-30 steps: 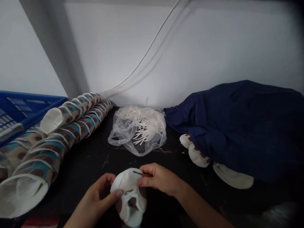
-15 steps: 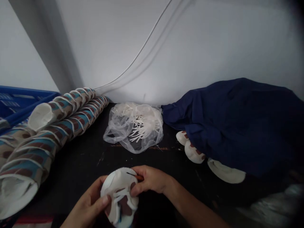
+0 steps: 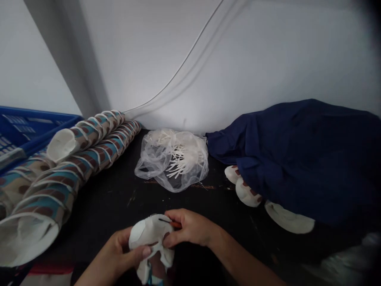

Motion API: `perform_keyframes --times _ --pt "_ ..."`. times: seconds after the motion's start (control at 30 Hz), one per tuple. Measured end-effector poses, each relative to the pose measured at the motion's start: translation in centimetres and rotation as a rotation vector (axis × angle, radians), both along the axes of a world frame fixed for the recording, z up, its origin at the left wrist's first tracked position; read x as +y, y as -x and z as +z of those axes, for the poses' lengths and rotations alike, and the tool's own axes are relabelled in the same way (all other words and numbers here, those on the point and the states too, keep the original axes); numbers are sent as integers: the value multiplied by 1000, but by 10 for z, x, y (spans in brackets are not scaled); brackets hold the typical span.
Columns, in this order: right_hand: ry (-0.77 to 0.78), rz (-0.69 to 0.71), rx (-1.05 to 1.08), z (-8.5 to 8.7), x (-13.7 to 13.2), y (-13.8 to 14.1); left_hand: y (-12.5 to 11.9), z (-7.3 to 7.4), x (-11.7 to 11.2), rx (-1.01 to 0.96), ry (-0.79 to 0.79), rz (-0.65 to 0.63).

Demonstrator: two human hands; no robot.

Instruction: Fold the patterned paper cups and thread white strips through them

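A white-lined, cup-shaped fabric piece [image 3: 149, 234] with brown and teal patches is held low in the middle, over the black table. My left hand [image 3: 120, 254] grips its left side, the thumb pressed on the near part of the lining. My right hand [image 3: 193, 230] is closed at the far right rim, its thumb on the fabric. Between the right fingers sits a small orange-handled tool [image 3: 175, 224] with a thin dark tip pointing left over the lining. The tool's exact kind does not show.
Long stacks of nested patterned fabric pieces [image 3: 86, 159] lie at left beside a blue crate [image 3: 38, 123]. A clear plastic bag [image 3: 175, 159] of white strips is against the wall. Dark blue cloth [image 3: 297, 159] covers more white pieces [image 3: 248, 192] at right.
The fabric piece is tilted and folded more, its near part bent down. My left thumb has slid right across the lining. The view has shifted slightly left.
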State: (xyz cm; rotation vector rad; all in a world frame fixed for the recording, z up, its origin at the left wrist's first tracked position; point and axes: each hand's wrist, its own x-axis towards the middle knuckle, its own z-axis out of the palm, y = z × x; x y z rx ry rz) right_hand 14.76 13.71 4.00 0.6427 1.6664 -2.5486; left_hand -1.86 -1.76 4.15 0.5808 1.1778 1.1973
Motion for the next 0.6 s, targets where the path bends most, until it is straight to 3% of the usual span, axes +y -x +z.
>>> perform_keyframes --times 0.13,0.37,0.6 --pt "34 40 -8 1 -1 7 0 5 -2 -148 36 7" --pt "11 66 -36 -5 2 15 3 -4 -8 -202 9 11" --pt "-157 106 50 10 -8 20 17 -6 -22 18 -122 -70"
